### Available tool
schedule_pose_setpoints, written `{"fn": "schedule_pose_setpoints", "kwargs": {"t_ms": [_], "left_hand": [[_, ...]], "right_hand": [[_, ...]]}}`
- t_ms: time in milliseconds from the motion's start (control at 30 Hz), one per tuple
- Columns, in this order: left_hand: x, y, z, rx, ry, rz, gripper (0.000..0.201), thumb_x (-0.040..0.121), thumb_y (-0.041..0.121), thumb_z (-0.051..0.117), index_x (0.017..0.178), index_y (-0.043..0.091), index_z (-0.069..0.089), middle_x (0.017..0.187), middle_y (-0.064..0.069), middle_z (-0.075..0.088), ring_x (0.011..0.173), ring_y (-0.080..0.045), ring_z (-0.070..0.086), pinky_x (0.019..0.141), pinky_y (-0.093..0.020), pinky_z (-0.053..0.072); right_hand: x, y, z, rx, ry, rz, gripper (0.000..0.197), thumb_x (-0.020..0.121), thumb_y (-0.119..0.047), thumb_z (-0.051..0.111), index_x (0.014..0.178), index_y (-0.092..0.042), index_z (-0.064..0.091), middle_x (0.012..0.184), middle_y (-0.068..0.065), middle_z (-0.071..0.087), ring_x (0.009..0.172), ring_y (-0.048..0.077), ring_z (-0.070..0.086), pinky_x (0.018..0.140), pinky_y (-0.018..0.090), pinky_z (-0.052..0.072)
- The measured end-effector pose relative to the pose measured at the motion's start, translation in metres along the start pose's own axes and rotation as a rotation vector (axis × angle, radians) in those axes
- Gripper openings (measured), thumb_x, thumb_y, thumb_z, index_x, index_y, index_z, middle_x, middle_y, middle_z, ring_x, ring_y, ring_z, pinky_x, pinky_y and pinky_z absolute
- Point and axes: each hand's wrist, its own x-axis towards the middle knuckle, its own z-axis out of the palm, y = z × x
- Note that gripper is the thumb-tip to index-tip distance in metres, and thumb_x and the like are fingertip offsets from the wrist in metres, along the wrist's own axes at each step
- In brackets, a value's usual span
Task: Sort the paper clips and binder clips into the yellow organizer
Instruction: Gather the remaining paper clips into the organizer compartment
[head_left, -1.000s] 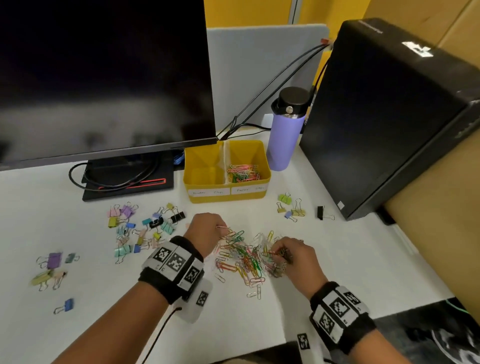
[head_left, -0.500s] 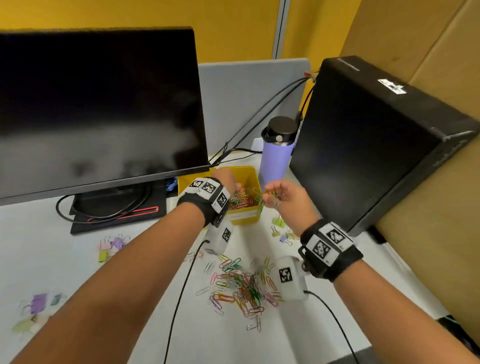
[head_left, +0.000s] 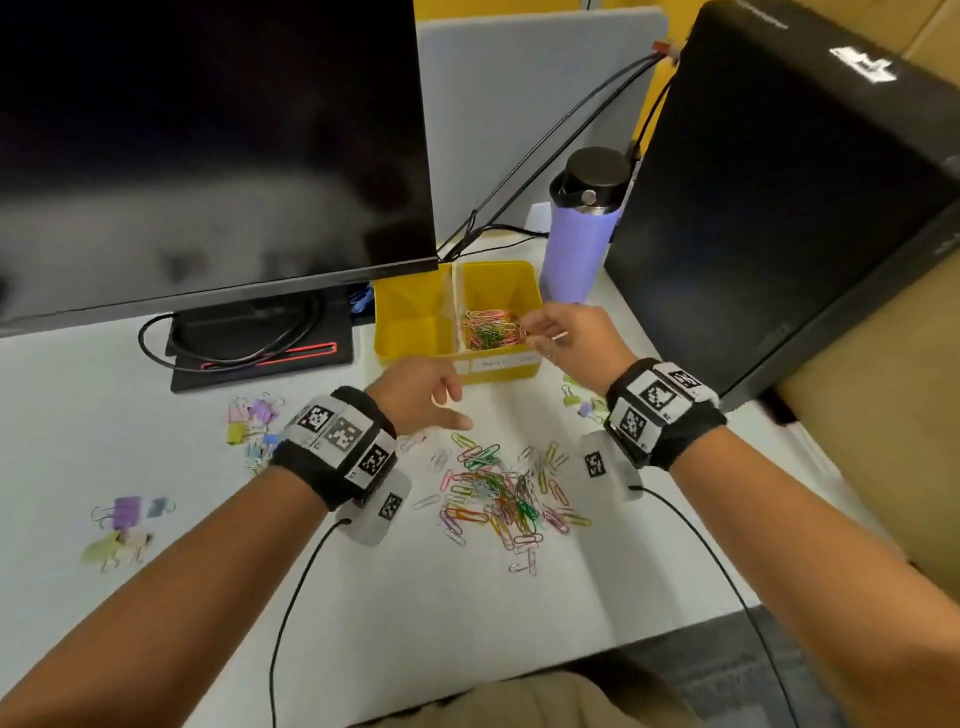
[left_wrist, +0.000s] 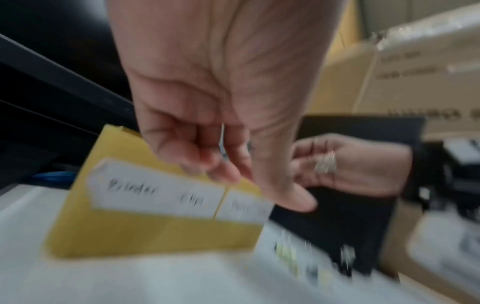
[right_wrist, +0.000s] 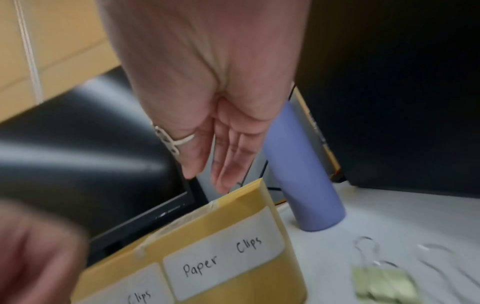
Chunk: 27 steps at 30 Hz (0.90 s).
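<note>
The yellow organizer stands under the monitor's edge. Its right compartment, labelled "Paper Clips", holds coloured paper clips; the left compartment looks bare. My right hand hovers at that compartment's right rim with straight fingers and holds nothing. My left hand hangs in front of the organizer with loosely curled fingers. A thin silvery line between its fingers is too blurred to identify. A loose pile of paper clips lies between my wrists. Binder clips lie to the left.
A dark monitor overhangs the back left, with its base and cables under it. A purple bottle and a black computer case stand right of the organizer. More binder clips lie at the far left and under my right wrist.
Both hands lifted from the clip pile to the organizer. My left hand has since drawn back toward me, and my right hand has opened over the paper clip compartment.
</note>
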Motion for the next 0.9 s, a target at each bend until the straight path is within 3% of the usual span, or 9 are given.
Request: {"fn": "schedule_pose_setpoints", "kwargs": {"t_ms": [67,100,167,300,467,600,667,767,900], "left_hand": [[-0.005,-0.009,0.030,0.179,-0.242,0.026,0.063,0.074,0.050,0.066,0.123,0.013,0.051,0.122,-0.010,0.050,0.114,-0.026,0.047,0.092,-0.033,0.040],[-0.007,-0.011,0.045,0.251,-0.320,0.046,0.083,0.071,0.066,0.054,0.136,0.017,0.039,0.142,-0.013,0.036,0.130,-0.030,0.036,0.106,-0.039,0.033],[-0.013,-0.013,0.071,0.342,-0.372,0.045,0.099,0.067,0.080,0.031,0.147,0.024,0.015,0.158,-0.012,0.004,0.144,-0.035,0.008,0.116,-0.051,0.015],[-0.033,-0.006,0.106,0.371,-0.307,0.002,0.086,0.085,0.066,0.033,0.149,0.020,-0.002,0.157,-0.008,-0.015,0.145,-0.032,-0.011,0.117,-0.052,0.002],[-0.052,0.012,0.128,0.396,-0.270,-0.076,0.119,0.069,0.080,0.040,0.146,0.006,-0.012,0.155,-0.013,-0.021,0.144,-0.034,-0.015,0.118,-0.050,-0.001],[-0.055,0.015,0.132,0.389,-0.239,-0.086,0.112,0.074,0.078,0.036,0.146,0.008,-0.012,0.156,-0.013,-0.019,0.144,-0.033,-0.013,0.118,-0.049,-0.001],[-0.058,0.009,0.130,0.278,-0.193,-0.065,0.108,0.070,0.085,0.013,0.147,0.013,-0.010,0.157,-0.012,-0.015,0.145,-0.030,-0.011,0.119,-0.045,0.000],[-0.066,-0.010,0.125,0.109,-0.088,-0.078,0.129,0.043,0.092,-0.018,0.147,0.016,-0.012,0.157,-0.012,-0.014,0.146,-0.027,-0.010,0.119,-0.039,0.002],[-0.077,-0.040,0.114,-0.009,-0.094,-0.069,0.132,0.042,0.095,-0.013,0.145,0.013,-0.017,0.156,-0.007,-0.018,0.140,-0.011,-0.019,0.116,-0.028,-0.003]], "right_hand": [[-0.030,0.019,0.003,-0.010,0.082,0.052,0.018,0.085,-0.004,0.060,0.100,-0.004,0.068,0.101,0.016,0.071,0.084,0.021,0.063,0.086,0.028,0.050],[-0.046,0.030,0.007,-0.054,0.074,0.095,0.017,0.085,-0.005,0.059,0.099,-0.004,0.069,0.102,0.015,0.072,0.088,0.024,0.066,0.090,0.034,0.050],[-0.074,0.049,0.020,-0.152,-0.040,0.211,0.022,0.088,-0.007,0.056,0.108,-0.005,0.066,0.116,0.014,0.067,0.103,0.026,0.063,0.096,0.031,0.044],[-0.112,0.062,0.052,-0.253,-0.282,0.238,0.064,0.083,-0.030,0.064,0.136,-0.007,0.036,0.144,0.014,0.039,0.134,0.028,0.032,0.111,0.031,0.025],[-0.119,0.061,0.073,-0.335,-0.365,0.130,0.104,0.069,-0.041,0.075,0.146,-0.015,0.010,0.157,0.008,0.006,0.145,0.025,0.006,0.118,0.031,0.003],[-0.112,0.063,0.077,-0.474,-0.421,0.079,0.091,0.074,-0.036,0.072,0.144,-0.031,0.015,0.158,0.000,0.003,0.143,0.030,0.010,0.116,0.044,0.022],[-0.109,0.060,0.072,-0.511,-0.458,0.078,0.081,0.077,-0.039,0.068,0.143,-0.033,0.021,0.157,-0.002,0.011,0.142,0.031,0.013,0.112,0.046,0.027],[-0.109,0.059,0.069,-0.486,-0.454,0.080,0.075,0.079,-0.038,0.066,0.141,-0.033,0.025,0.156,-0.002,0.016,0.143,0.030,0.014,0.112,0.045,0.029],[-0.109,0.062,0.071,-0.458,-0.451,0.091,0.072,0.081,-0.033,0.065,0.141,-0.032,0.027,0.156,-0.003,0.017,0.142,0.028,0.015,0.113,0.042,0.029]]}}
